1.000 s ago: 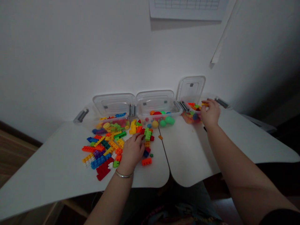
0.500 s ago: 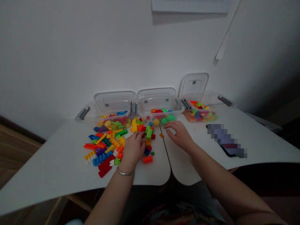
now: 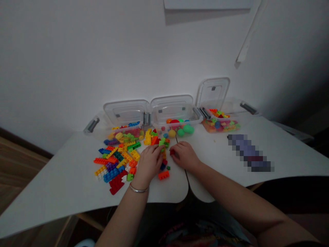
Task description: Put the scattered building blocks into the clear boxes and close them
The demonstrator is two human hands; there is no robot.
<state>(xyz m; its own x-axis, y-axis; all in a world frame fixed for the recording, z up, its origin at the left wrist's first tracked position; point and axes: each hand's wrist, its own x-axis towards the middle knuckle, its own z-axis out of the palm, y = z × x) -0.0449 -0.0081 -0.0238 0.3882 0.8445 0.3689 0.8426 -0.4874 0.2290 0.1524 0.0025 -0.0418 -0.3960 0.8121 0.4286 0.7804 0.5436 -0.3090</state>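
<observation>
My left hand (image 3: 150, 160), with a silver bangle at the wrist, reaches over the right side of a pile of colourful toy building bricks (image 3: 118, 161). Its bent fingers close at the lower edge of a light green building brick (image 3: 162, 141); the grip is partly hidden. Just to the right, my right hand (image 3: 186, 156) is closed, with a small red building brick (image 3: 172, 151) at its fingertips. Below the left fingers lie an orange brick (image 3: 163, 175) and a small dark green piece (image 3: 168, 168).
Clear lidded boxes stand open along the wall: a left box (image 3: 128, 131) with bricks, a middle box (image 3: 164, 127) with balls, a right box (image 3: 223, 127) with small pieces. A blurred phone-like object (image 3: 248, 152) lies at right. A seam (image 3: 187, 178) splits the white tabletop.
My right hand has moved left and down, closing at the red brick; the small orange-brown piece beside it is now hidden. My left hand has shifted slightly right, against the green brick.
</observation>
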